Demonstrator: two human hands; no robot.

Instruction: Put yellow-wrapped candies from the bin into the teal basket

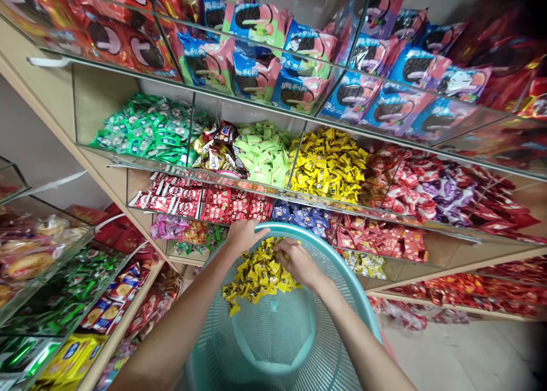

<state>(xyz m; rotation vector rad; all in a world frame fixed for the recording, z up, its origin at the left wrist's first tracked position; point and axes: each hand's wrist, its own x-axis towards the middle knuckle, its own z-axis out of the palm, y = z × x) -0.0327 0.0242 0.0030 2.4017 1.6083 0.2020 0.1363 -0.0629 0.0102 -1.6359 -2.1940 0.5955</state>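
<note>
A teal plastic mesh basket (pixel 273 354) stands in front of me, below the shelves. Yellow-wrapped candies (pixel 260 274) lie heaped against its far side, and the near part of its floor shows bare. My left hand (pixel 247 235) is closed on the far rim, with the thumb along the inside. Inside the basket, my right hand (pixel 298 260) reaches into the right side of the heap. Its fingers are curled among the candies, and the fingertips are partly hidden. More yellow candies (pixel 327 166) of similar look fill a shelf compartment above.
Clear dividers part the shelves. Green candies (pixel 149 129), pale green packets (pixel 265 151) and red and purple candies (pixel 427 186) fill compartments. Blue cookie packs (pixel 299 89) sit above. A lower side shelf (pixel 115 322) stands left; tiled floor (pixel 453 357) shows right.
</note>
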